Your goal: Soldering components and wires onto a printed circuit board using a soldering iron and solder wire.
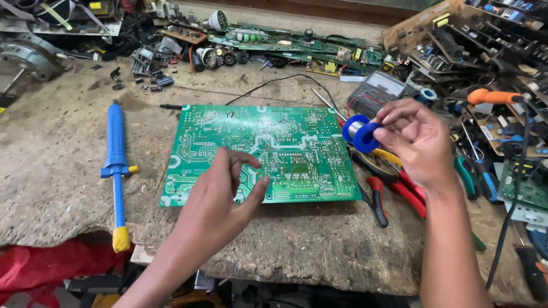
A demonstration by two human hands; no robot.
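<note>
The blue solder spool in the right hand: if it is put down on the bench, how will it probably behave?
The solder spool has round flanges, so on its edge it would probably roll over the workbench. Laid flat on one flange, it should stay. It looks small, pinched easily by the right hand, yet wound metal is likely heavy for its size.

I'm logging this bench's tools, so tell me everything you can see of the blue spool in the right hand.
The blue spool is a small reel with two round blue flanges and silvery wire wound on its core. It looks like plastic. The right hand pinches it by one flange, held up tilted above the right edge of the green circuit board, clear of the bench.
</note>
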